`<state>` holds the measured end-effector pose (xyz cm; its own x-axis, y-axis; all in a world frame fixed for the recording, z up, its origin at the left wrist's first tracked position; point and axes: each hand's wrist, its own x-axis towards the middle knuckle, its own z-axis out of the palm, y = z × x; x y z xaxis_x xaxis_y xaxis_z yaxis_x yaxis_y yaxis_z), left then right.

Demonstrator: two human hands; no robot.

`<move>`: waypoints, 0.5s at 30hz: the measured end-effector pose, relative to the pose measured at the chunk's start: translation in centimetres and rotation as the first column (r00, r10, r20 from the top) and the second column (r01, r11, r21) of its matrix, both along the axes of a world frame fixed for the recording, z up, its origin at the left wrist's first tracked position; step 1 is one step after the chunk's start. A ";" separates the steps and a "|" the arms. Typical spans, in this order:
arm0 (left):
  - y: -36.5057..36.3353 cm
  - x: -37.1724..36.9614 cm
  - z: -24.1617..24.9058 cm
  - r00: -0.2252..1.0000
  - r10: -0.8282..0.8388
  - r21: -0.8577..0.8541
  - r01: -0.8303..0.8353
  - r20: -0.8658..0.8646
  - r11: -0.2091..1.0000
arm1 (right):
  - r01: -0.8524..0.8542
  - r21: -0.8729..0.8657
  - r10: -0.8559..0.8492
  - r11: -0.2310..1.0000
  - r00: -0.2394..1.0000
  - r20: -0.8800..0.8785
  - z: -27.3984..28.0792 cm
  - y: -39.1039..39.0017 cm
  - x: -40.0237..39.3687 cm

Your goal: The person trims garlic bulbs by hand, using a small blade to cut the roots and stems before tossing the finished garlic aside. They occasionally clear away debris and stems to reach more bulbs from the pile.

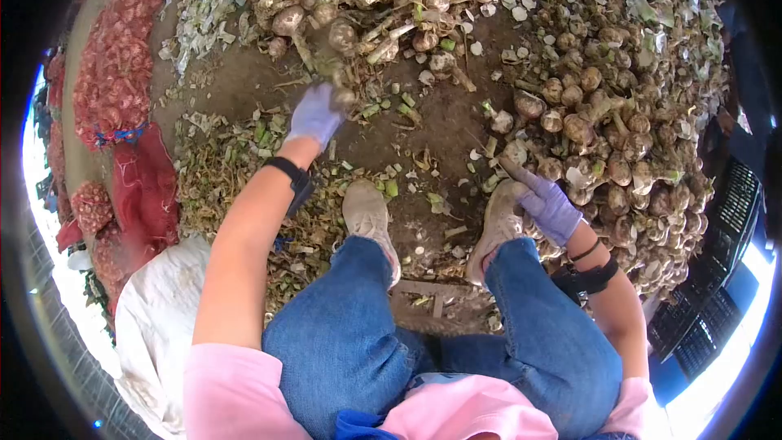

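Note:
My left hand (pixel 316 116), in a lavender glove, is closed around a garlic bulb (pixel 344 100) at the near edge of the upper heap. Motion smears the bulb and the stalks above it. Another garlic bulb (pixel 342 35) is blurred just beyond. My right hand (pixel 552 205), also gloved, is beside my right shoe, its fingers closed and pointing up and left. A narrow brownish thing (pixel 509 166) extends from these fingertips; I cannot make out what it is. Close by lie loose garlic bulbs (pixel 515 151) of the right heap.
Garlic heaps (pixel 615 126) spread along the top and right. Cut stalks and peelings (pixel 244 134) litter the soil around my shoes (pixel 366 212). Red mesh sacks (pixel 122 65) and a white sack (pixel 163 301) lie at left. Black plastic crates (pixel 717 269) stand at right.

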<state>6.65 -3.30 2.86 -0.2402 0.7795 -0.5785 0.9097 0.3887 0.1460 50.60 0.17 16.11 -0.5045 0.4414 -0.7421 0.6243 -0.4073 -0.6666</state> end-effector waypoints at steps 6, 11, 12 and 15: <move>-5.2 1.3 2.6 0.956 0.291 0.046 -0.289 -0.027 0.956 | 0.001 0.087 0.003 0.996 0.999 -0.040 -0.7 -0.3 0.0; -4.8 2.0 4.5 0.993 -0.003 0.006 0.002 0.121 1.000 | -0.104 0.138 0.104 0.985 0.995 0.007 -0.4 0.2 -0.3; -5.3 1.8 2.0 0.993 0.011 0.137 -0.027 0.118 0.990 | -0.123 0.117 0.121 0.985 0.992 0.030 -0.1 0.3 -0.7; -3.4 1.5 1.1 0.967 -0.069 0.345 -0.020 0.244 0.938 | -0.133 0.384 0.191 0.914 0.975 -0.116 -0.9 0.0 -1.1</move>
<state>8.13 -6.72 3.93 -0.1022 0.9439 -0.3139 0.8354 0.2528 0.4881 49.54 0.14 15.16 -0.6833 0.5735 -0.4519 0.5434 -0.0139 -0.8394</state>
